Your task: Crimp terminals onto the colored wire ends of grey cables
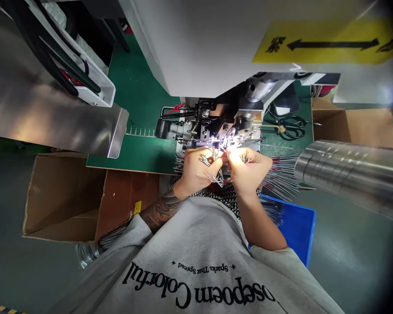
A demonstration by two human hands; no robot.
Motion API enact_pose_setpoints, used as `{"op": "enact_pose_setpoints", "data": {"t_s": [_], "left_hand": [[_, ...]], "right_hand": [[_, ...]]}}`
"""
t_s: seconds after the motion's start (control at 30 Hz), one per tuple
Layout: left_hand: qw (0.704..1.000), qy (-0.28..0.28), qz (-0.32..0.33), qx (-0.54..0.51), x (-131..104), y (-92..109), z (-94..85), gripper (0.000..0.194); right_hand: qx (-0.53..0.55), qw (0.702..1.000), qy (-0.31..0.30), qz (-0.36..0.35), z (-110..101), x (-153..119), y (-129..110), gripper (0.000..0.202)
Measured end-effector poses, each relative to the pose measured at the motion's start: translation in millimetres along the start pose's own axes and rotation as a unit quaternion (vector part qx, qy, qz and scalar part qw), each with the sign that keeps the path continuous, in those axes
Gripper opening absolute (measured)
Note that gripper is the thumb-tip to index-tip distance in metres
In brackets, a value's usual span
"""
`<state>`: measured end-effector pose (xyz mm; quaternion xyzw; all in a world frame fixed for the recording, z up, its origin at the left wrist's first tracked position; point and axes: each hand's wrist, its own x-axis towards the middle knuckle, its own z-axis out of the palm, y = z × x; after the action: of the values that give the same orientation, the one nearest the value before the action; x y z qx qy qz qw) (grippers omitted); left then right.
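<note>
Close together at the lit head of a crimping-type machine [216, 126], both hands are closed on thin coloured wires. My left hand [196, 168] pinches wires whose red, green and white ends [205, 159] stick out over its fingers. Right beside it, my right hand [249, 168] has its thumb and finger pressed together at the bright spot, with stripped wire ends showing between its fingers. More loose wire ends [220, 178] hang between the two hands. The exact fingertip contact with the machine is lost in glare.
A metal strip of terminals [140, 132] runs in from the left over the green table [134, 87]. Grey cables [283, 176] fan out at right beside a metal tube [347, 174]. Black scissors [293, 127] lie behind. Cardboard boxes [65, 196] and a blue bin [298, 226] stand lower.
</note>
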<state>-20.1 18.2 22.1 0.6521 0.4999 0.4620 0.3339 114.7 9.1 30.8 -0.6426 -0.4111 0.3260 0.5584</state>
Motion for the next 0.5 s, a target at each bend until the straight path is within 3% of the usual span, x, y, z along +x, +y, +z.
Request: {"op": "enact_pose_setpoints", "data": {"t_s": [0.23, 0.5], "left_hand": [[1.000, 0.010, 0.003, 0.020, -0.9, 1.5, 0.5, 0.047], [1.000, -0.003, -0.010, 0.018, -1.2, 2.0, -1.1, 0.043]], "right_hand": [[0.017, 0.999, 0.003, 0.034, 3.1, 2.2, -5.4, 0.032], [0.017, 1.000, -0.023, 0.009, 2.1, 5.1, 3.3, 0.037]]}}
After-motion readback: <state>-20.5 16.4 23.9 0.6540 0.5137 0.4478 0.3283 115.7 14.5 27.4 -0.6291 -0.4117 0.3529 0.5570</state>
